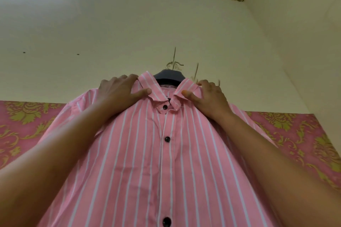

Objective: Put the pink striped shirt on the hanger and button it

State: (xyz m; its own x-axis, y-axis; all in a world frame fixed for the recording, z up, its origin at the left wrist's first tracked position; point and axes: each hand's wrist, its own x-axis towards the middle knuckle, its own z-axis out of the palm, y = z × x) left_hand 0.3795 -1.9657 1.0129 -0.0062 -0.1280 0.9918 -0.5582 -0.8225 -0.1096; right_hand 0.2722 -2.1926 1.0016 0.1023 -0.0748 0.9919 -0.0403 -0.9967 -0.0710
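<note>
pink striped shirt [138, 171] on dark hanger [168, 76]

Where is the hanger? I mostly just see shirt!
In the head view, the dark hanger peeks out at top centre, inside the collar of the pink striped shirt, between the left hand and right hand, just below its metal hook.
</note>
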